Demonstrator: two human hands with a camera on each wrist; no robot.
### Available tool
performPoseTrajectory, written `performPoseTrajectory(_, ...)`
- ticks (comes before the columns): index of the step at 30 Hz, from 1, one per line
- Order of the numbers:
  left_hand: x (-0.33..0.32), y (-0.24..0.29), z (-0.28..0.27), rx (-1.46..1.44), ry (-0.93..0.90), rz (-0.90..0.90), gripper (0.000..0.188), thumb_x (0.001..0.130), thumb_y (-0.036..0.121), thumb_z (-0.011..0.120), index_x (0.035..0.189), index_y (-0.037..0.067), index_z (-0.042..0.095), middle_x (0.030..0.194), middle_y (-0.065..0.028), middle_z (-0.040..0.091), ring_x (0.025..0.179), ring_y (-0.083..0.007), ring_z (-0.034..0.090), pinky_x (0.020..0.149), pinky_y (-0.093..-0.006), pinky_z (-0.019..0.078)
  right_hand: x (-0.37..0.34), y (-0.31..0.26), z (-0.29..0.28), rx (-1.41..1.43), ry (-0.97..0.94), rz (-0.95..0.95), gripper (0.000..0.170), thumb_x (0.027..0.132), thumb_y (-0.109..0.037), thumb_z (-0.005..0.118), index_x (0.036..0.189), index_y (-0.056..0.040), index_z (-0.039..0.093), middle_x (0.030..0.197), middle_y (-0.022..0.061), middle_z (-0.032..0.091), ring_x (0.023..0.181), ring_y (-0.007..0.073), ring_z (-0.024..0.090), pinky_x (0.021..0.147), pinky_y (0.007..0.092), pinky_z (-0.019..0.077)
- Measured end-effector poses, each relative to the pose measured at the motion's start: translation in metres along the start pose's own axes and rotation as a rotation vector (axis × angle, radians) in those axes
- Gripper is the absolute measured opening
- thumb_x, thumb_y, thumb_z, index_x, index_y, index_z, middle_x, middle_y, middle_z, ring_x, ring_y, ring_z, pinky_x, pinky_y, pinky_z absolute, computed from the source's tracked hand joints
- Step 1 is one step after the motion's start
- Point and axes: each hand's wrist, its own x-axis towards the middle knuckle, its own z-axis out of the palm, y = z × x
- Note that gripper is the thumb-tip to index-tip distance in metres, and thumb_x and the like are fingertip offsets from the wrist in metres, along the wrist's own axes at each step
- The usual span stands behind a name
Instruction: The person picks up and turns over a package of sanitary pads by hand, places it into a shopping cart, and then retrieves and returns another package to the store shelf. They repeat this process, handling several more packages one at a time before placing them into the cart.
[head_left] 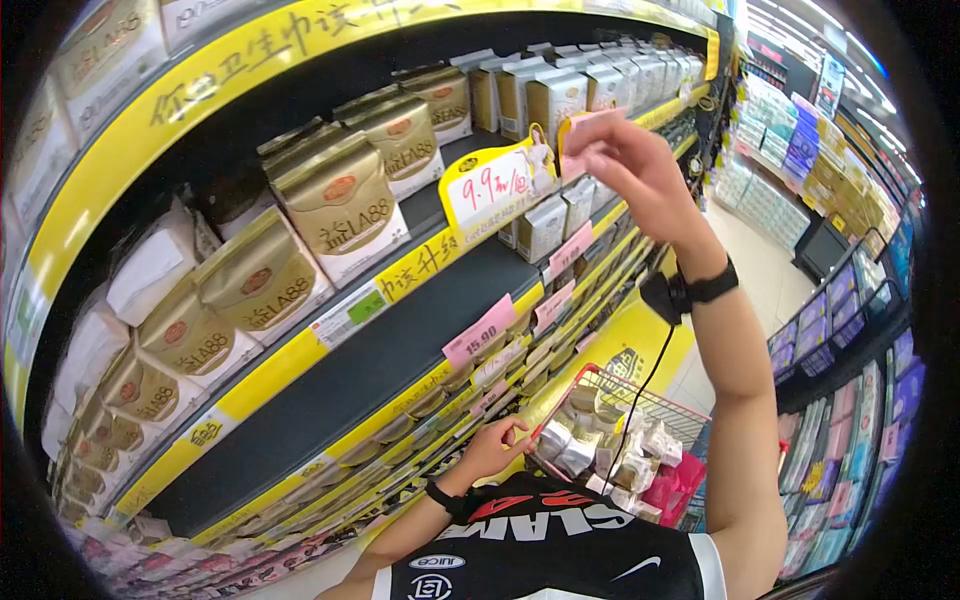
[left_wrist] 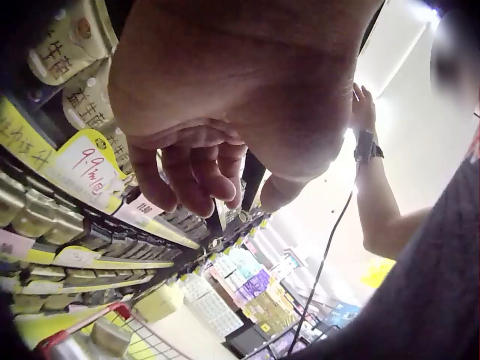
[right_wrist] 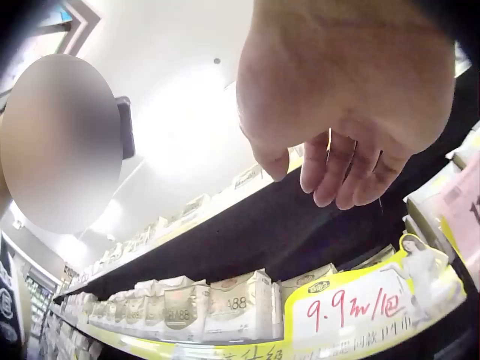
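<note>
Fingers of the right hand (head_left: 632,172): loosely curled, slight gaps, empty. Yellow-edged price sign (head_left: 492,190): below them, long axis along the shelf edge (head_left: 262,372). Right hand: nearer. Left hand (head_left: 490,450): lower, loosely curled, empty, near the shopping cart (left_wrist: 81,328).

Head view: an open slot is seen at upper left, between the upper shelf edge (head_left: 300,50) and the gold packs (head_left: 340,205). A wide passage is offered over the dark deck (head_left: 300,425), lower left to centre. The front at upper centre is partly blocked by the 9.9 sign (head_left: 490,195). Lower right: floor room is occupied by the cart (head_left: 690,408), crossed by a cable (head_left: 654,367).
</note>
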Motion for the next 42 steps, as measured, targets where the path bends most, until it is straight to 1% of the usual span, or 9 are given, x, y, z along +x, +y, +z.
performPoseTrajectory(6, -0.015, 0.009, -0.021, -0.021, 0.061, -0.035, 0.025, 0.089, 0.02, 0.073, 0.106, 0.004, 0.065, 0.068, 0.0003, 0.049, 0.063, -0.0107, 0.046, 0.06, -0.0286, 0.0401, 0.094, 0.02, 0.022, -0.617, -0.146, -0.157, 0.036, 0.095, -0.015, 0.057, 0.129, -0.0014, 0.059, 0.108, 0.0194, 0.066, 0.094, 0.0259, 0.064, 0.083, 0.0346, 0.0507)
performPoseTrajectory(9, -0.024, 0.015, -0.028, 0.038, 0.114, -0.011, 0.025, 0.089, 0.021, 0.073, 0.107, 0.005, 0.065, 0.069, 0.0003, 0.049, 0.063, -0.0108, 0.046, 0.059, -0.0291, 0.0401, 0.123, 0.047, 0.035, -0.623, -0.165, -0.282, 0.04, 0.093, -0.019, 0.056, 0.128, 0.0001, 0.058, 0.118, 0.0271, 0.064, 0.111, 0.0442, 0.061, 0.098, 0.0449, 0.0484)
performPoseTrajectory(10, -0.026, 0.009, -0.029, 0.039, 0.103, -0.012, 0.026, 0.09, 0.022, 0.073, 0.108, 0.006, 0.065, 0.069, 0.0003, 0.049, 0.063, -0.0108, 0.046, 0.059, -0.0293, 0.0403, 0.133, 0.046, 0.039, -0.634, -0.257, -0.112, 0.051, 0.094, -0.018, 0.058, 0.141, -0.0007, 0.047, 0.109, 0.0249, 0.067, 0.101, 0.0393, 0.065, 0.087, 0.0423, 0.0515)
performPoseTrajectory(14, -0.038, 0.0, -0.029, 0.026, 0.15, -0.056, 0.028, 0.087, 0.023, 0.074, 0.107, 0.006, 0.064, 0.068, -0.0004, 0.051, 0.062, -0.0129, 0.048, 0.058, -0.0303, 0.0408, 0.162, 0.075, 0.057, -0.674, -0.313, -0.079, 0.059, 0.098, -0.033, 0.052, 0.147, -0.0032, 0.039, 0.122, 0.0307, 0.062, 0.112, 0.045, 0.062, 0.096, 0.0488, 0.0502)
performPoseTrajectory(18, -0.044, -0.01, -0.03, 0.011, 0.185, -0.058, 0.028, 0.088, 0.024, 0.074, 0.107, 0.007, 0.065, 0.067, -0.0006, 0.051, 0.062, -0.0129, 0.048, 0.058, -0.0304, 0.0411, 0.166, 0.055, 0.065, -0.808, -0.41, 0.038, 0.057, 0.09, -0.035, 0.062, 0.134, -0.0003, 0.049, 0.116, 0.0313, 0.064, 0.105, 0.0455, 0.064, 0.089, 0.0508, 0.0544)
performPoseTrajectory(21, -0.045, -0.009, -0.031, 0.034, 0.196, -0.073, 0.028, 0.088, 0.024, 0.074, 0.107, 0.007, 0.065, 0.067, -0.0009, 0.051, 0.062, -0.0132, 0.049, 0.058, -0.0302, 0.0417, 0.164, 0.08, 0.069, -1.056, -0.258, -0.272, 0.05, 0.085, -0.032, 0.068, 0.123, 0.0, 0.057, 0.109, 0.027, 0.068, 0.1, 0.043, 0.067, 0.085, 0.0484, 0.0571)
performPoseTrajectory(22, -0.045, -0.01, -0.03, 0.042, 0.199, -0.083, 0.028, 0.088, 0.024, 0.074, 0.107, 0.007, 0.065, 0.067, -0.001, 0.052, 0.062, -0.0134, 0.049, 0.058, -0.0301, 0.042, 0.164, 0.084, 0.07, -1.149, -0.337, -0.143, 0.066, 0.079, -0.026, 0.074, 0.138, -0.0065, 0.051, 0.129, 0.0253, 0.058, 0.1, 0.0423, 0.067, 0.087, 0.0472, 0.0563)
performPoseTrajectory(28, -0.04, -0.011, -0.023, 0.082, 0.133, -0.083, 0.029, 0.088, 0.024, 0.074, 0.108, 0.007, 0.064, 0.07, -0.0035, 0.055, 0.064, -0.0164, 0.054, 0.06, -0.0323, 0.0447, 0.142, 0.038, 0.064, -1.248, -0.318, -0.088, 0.064, 0.079, -0.028, 0.078, 0.136, -0.0118, 0.055, 0.122, 0.0187, 0.061, 0.116, 0.036, 0.06, 0.093, 0.0439, 0.0538)
performPoseTrajectory(42, -0.001, 0.011, 0.013, 0.235, -0.154, 0.041, 0.03, 0.089, 0.033, 0.071, 0.108, 0.01, 0.065, 0.076, -0.0082, 0.061, 0.07, -0.0252, 0.061, 0.064, -0.0377, 0.0479, 0.087, 0.012, 0.016, -1.081, 0.105, -0.473, 0.045, 0.076, -0.019, 0.077, 0.115, -0.0059, 0.06, 0.109, 0.01, 0.063, 0.104, 0.0289, 0.059, 0.09, 0.04, 0.0499)
